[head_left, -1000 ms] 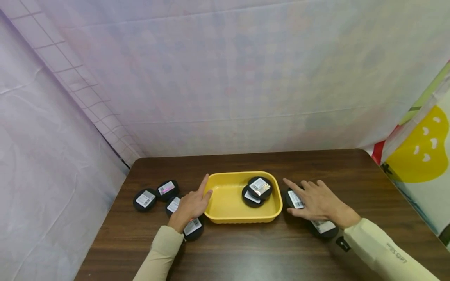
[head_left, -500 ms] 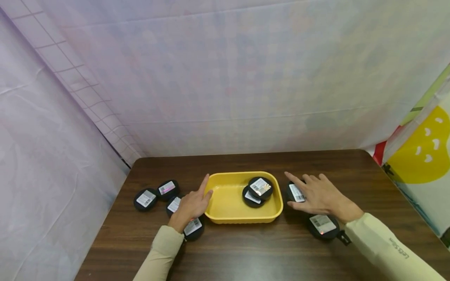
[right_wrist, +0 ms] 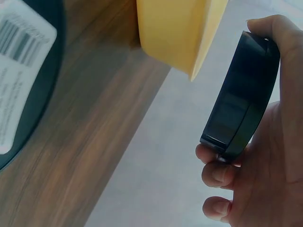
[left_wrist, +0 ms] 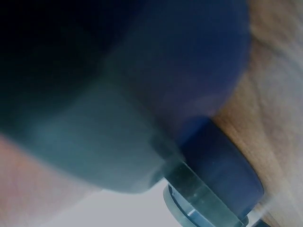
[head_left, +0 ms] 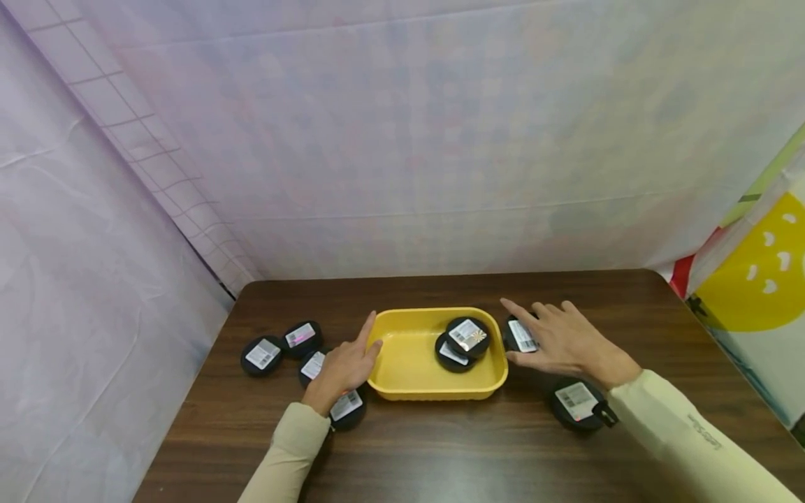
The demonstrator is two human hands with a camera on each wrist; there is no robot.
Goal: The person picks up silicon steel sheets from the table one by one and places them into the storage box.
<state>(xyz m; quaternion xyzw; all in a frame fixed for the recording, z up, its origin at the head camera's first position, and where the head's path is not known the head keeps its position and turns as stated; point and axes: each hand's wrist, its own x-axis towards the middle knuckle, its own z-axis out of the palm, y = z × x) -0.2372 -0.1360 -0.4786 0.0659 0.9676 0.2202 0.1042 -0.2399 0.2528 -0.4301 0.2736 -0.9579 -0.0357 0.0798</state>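
Observation:
My right hand (head_left: 556, 339) grips a black round flat case (right_wrist: 244, 94) with a white barcode label. Thumb and fingers clasp its edge, and it hangs over the table just right of the yellow basket (head_left: 402, 392). My left hand (head_left: 342, 368) lies at the basket's left rim, index finger straight and thumb apart over the rim; its other fingers are hidden. Two like cases (head_left: 467, 337) overlap inside the basket on its right side. Under my left wrist sits another case (head_left: 347, 409), partly covered. The left wrist view is filled with blurred dark round shapes.
More labelled black cases (head_left: 260, 356) lie in a cluster on the left of the brown wooden table (head_left: 440, 454). One case with a small black tab (head_left: 577, 404) lies below my right hand. A pale cloth (head_left: 409, 140) hangs behind the table.
My right hand first rises slightly, then shifts left toward the basket, bringing the black case along. The case below it is now uncovered. My left hand stays put.

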